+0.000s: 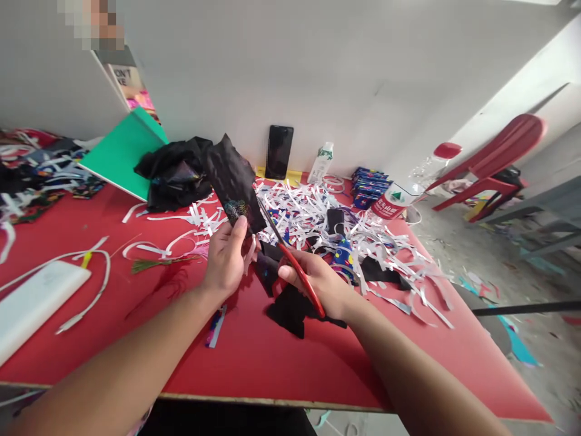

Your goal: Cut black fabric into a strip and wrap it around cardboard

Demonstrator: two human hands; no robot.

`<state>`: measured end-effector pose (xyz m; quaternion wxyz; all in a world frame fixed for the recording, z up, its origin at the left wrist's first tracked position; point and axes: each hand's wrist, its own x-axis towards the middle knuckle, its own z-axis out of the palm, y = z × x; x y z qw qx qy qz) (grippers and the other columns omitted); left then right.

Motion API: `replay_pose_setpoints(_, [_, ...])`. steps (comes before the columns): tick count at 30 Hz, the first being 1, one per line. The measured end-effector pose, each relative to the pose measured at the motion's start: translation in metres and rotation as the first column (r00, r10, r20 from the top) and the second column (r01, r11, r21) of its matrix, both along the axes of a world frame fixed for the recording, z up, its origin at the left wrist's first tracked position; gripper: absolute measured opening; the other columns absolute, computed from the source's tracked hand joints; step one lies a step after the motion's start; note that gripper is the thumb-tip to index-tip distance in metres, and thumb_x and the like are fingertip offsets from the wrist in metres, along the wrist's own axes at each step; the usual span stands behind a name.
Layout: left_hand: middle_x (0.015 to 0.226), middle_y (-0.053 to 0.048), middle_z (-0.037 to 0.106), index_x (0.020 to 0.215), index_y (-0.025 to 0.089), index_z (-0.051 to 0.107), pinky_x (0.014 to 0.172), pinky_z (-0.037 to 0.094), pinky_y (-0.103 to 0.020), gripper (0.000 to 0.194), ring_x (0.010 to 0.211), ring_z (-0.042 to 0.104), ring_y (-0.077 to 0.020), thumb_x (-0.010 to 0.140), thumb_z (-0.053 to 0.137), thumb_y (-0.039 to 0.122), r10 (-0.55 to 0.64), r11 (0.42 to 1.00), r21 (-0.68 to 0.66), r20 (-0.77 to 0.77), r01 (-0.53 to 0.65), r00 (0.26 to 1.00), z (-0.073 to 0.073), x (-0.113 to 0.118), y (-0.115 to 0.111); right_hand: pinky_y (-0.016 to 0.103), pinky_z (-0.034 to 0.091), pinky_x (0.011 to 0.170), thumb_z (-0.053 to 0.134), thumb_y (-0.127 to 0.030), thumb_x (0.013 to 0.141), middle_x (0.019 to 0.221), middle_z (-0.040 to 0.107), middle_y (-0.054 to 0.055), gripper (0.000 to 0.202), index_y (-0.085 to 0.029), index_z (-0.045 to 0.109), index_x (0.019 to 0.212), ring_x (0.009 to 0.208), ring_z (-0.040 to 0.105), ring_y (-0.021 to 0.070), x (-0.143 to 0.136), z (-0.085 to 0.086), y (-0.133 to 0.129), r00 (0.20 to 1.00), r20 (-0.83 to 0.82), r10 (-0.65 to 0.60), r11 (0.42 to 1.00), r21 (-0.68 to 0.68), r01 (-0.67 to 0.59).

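Left hand (227, 257) pinches black sheet (232, 181) by its lower edge, sheet raised above red table (272, 357). Right hand (318, 284) closed around red-handled scissors (290, 260), just right of left hand; blades reach the sheet's lower right edge. White paper strips (318, 212) lie behind.

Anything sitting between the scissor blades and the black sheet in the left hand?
Nothing visible. The left hand holds the black sheet up off the red table; the red-handled scissors in the right hand already meet its lower edge.
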<state>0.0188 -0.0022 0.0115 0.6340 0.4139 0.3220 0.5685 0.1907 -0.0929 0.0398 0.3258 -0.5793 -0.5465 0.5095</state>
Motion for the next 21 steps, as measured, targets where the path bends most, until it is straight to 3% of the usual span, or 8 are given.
replay_pose_setpoints(4, [0.073,-0.001,0.075,0.090,0.022,0.075,0.047,0.054,-0.024,0.040,0.054,0.069,-0.0160,0.076,0.093,0.054,-0.039,0.999,-0.014,-0.006,0.038,0.999,-0.0029,0.0004,-0.0017,0.031,0.041,0.068,0.069,-0.082,0.085,0.082,0.065,0.002,0.063,-0.020,0.064,0.096,0.074,0.054,0.0189,0.0000,-0.0005,0.0026,0.998,0.044,0.037,0.999,0.016,-0.038])
replay_pose_setpoints(9, [0.075,-0.003,0.077,0.087,0.019,0.077,0.046,0.055,-0.025,0.046,0.053,0.070,-0.0176,0.067,0.098,0.054,-0.016,1.000,-0.015,0.018,0.016,1.000,-0.0018,0.0009,0.0009,0.032,0.041,0.072,0.069,-0.078,0.088,0.084,0.063,0.001,0.058,-0.021,0.065,0.097,0.076,0.051,0.0194,0.0038,0.0025,0.0025,0.980,0.195,0.048,0.997,0.051,-0.059])
replay_pose_setpoints(15, [0.084,-0.004,0.080,0.090,0.019,0.078,0.066,0.063,-0.030,0.041,0.069,0.076,-0.0196,0.073,0.095,0.052,0.097,0.994,0.055,0.016,-0.098,0.995,-0.0031,0.0012,0.0032,0.033,0.043,0.071,0.075,-0.076,0.084,0.083,0.066,0.002,0.059,-0.022,0.067,0.103,0.076,0.054,0.0216,0.0052,0.0083,0.0035,0.942,0.334,0.022,0.998,0.047,-0.039])
replay_pose_setpoints(21, [0.081,-0.004,0.079,0.090,0.018,0.076,0.062,0.064,-0.032,0.044,0.063,0.075,-0.0204,0.072,0.096,0.052,0.035,0.999,0.037,0.033,-0.036,0.999,-0.0016,0.0017,0.0015,0.030,0.040,0.066,0.070,-0.075,0.087,0.076,0.063,0.000,0.057,-0.020,0.070,0.100,0.070,0.048,0.0181,0.0028,0.0062,0.0043,0.932,0.360,-0.027,0.998,0.062,0.005])
